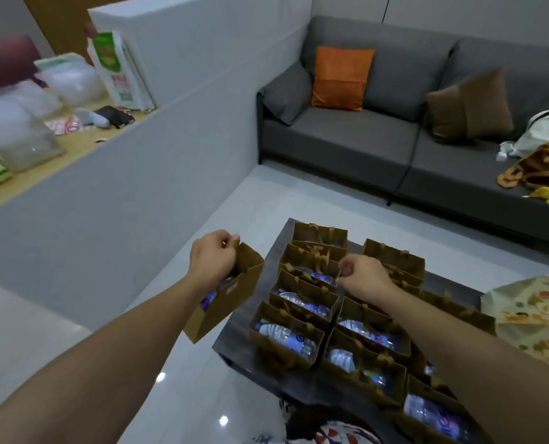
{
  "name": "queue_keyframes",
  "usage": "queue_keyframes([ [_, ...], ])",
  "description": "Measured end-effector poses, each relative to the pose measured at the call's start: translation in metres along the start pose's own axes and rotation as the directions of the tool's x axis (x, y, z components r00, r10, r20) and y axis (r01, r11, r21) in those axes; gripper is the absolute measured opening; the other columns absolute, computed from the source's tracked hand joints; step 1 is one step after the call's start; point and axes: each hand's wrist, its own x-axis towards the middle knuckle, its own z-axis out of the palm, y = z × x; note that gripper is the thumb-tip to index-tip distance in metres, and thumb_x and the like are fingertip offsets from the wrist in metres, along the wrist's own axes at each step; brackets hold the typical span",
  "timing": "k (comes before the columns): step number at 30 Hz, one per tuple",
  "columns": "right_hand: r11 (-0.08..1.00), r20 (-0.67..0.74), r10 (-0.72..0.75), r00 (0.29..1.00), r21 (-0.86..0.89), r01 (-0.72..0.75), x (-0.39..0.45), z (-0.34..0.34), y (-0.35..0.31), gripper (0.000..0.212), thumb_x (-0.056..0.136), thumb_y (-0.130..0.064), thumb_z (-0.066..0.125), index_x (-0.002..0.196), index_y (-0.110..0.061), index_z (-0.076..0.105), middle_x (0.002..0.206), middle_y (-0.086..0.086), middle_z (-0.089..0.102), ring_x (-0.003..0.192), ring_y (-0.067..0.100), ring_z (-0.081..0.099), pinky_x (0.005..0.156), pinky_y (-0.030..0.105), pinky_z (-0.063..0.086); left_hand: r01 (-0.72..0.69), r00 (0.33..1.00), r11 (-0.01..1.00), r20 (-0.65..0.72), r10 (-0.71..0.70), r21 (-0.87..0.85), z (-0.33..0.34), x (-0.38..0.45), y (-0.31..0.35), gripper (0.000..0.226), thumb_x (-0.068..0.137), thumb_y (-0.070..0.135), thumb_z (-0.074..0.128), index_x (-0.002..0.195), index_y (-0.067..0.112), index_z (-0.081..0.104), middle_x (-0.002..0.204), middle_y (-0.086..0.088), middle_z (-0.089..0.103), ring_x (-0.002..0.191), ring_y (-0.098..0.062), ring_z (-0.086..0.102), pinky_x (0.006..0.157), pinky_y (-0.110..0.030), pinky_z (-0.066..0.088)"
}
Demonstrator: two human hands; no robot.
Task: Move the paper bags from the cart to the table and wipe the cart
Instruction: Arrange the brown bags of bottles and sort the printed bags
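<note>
My left hand grips the handles of a brown paper bag that hangs tilted in the air, left of the dark surface; a water bottle shows inside it. Several more brown paper bags, each with a bottle, stand in rows on that dark surface. My right hand is above those rows, fingers curled at the handle of one bag in the left row.
A grey sofa with an orange cushion and a brown cushion stands behind. A white partition runs along the left. A patterned bag lies at the right. Glossy white floor lies below.
</note>
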Motion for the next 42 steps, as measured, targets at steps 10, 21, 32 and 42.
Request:
queue_keyframes([
  [10, 0.99, 0.283, 0.107, 0.953, -0.12, -0.075, 0.123, 0.043, 0.027, 0.043, 0.087, -0.031, 0.072, 0.124, -0.016, 0.057, 0.108, 0.002, 0.063, 0.094, 0.018, 0.064, 0.084, 0.039, 0.058, 0.216, 0.976, 0.965, -0.005, -0.218, 0.15, 0.016, 0.057, -0.027, 0.021, 0.095, 0.024, 0.058, 0.077, 0.023, 0.069, 0.075, 0.003, 0.066, 0.076, -0.018, 0.062, 0.066, -0.028, 0.047],
  [21, 0.978, 0.532, 0.199, 0.823, -0.058, -0.199, 0.215, 0.128, 0.051, 0.043, 0.086, -0.039, 0.076, 0.12, -0.017, 0.062, 0.119, 0.007, 0.065, 0.109, 0.026, 0.061, 0.092, 0.037, 0.052, 0.398, 0.915, 0.891, -0.023, -0.403, 0.216, 0.056, 0.094, -0.052, 0.021, 0.085, 0.009, 0.058, 0.073, 0.022, 0.069, 0.071, 0.001, 0.068, 0.071, -0.017, 0.064, 0.057, -0.025, 0.047],
  [32, 0.996, 0.275, 0.065, 0.959, 0.038, -0.079, 0.249, 0.154, 0.035, 0.021, 0.09, -0.005, 0.063, 0.108, -0.016, 0.059, 0.101, 0.006, 0.061, 0.103, 0.031, 0.06, 0.08, 0.036, 0.049, 0.476, 0.872, 0.842, -0.014, -0.489, 0.252, 0.067, 0.11, -0.066, 0.023, 0.086, 0.008, 0.052, 0.075, 0.02, 0.068, 0.072, -0.001, 0.068, 0.072, -0.018, 0.064, 0.064, -0.031, 0.055],
  [42, 0.929, 0.423, 0.305, 0.853, -0.329, -0.169, 0.259, 0.176, 0.053, 0.019, 0.1, -0.024, 0.056, 0.108, -0.007, 0.062, 0.082, 0.007, 0.053, 0.091, 0.03, 0.059, 0.075, 0.036, 0.047, 0.501, 0.857, 0.829, -0.004, -0.516, 0.247, 0.078, 0.107, -0.083, 0.023, 0.091, 0.009, 0.054, 0.076, 0.022, 0.067, 0.071, 0.002, 0.067, 0.069, -0.017, 0.066, 0.061, -0.031, 0.058],
])
